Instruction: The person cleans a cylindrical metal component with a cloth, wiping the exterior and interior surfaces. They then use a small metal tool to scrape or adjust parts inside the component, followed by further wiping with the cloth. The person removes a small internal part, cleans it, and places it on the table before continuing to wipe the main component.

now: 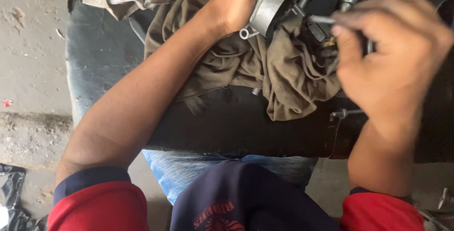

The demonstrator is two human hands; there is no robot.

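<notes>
Grey metal cylindrical part lies on the crumpled olive-brown rag, gripped by the left hand. Just to its right, the right hand pinches a thin metal rod, whose long axis points leftward at the part.

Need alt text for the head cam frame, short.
Seen from above, a person's left hand grips a grey metal cylindrical part resting on a crumpled olive-brown rag, while the right hand holds a thin metal rod-like tool against it over a dark work surface.
</notes>
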